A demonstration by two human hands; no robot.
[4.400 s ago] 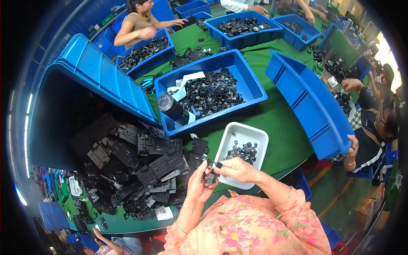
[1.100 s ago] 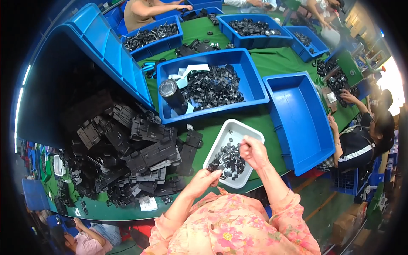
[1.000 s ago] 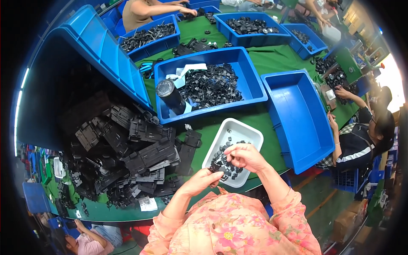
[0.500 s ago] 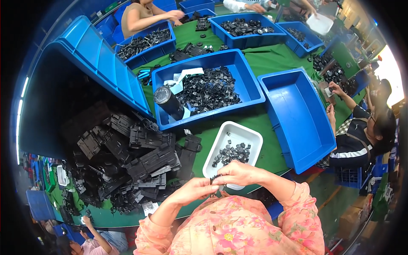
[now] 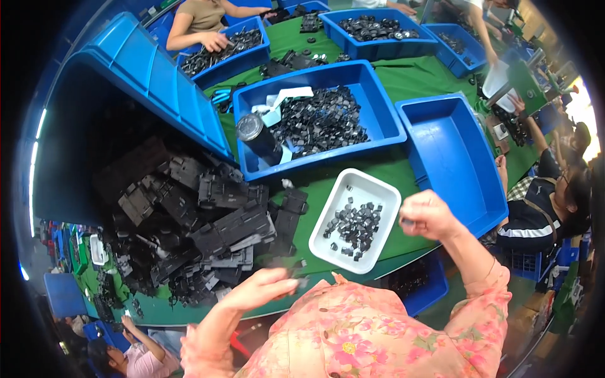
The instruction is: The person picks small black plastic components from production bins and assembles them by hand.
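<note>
Beside the heap of black plastic parts, my left hand (image 5: 268,286) is closed, with a small black plastic part (image 5: 296,272) blurred at its fingertips. My right hand (image 5: 432,214) is curled shut just right of the white tray (image 5: 318,242). A bit of something dark shows at its fingers, too hidden to name. Inside the tray lie several small black square pieces (image 5: 356,228), grouped toward its middle and near end.
On the left, a large blue bin (image 5: 157,82) lies tipped, spilling flat black chassis-like parts (image 5: 233,230). Beyond the tray sits a blue crate (image 5: 378,94) with small black parts and a dark lidded tumbler (image 5: 258,142). Another blue crate (image 5: 454,164) stands right. Co-workers sit around the green-covered table.
My hands were together over the tray's near edge, holding a small black part. They have parted: the left went left and the right swung right and away. The view has shifted slightly.
</note>
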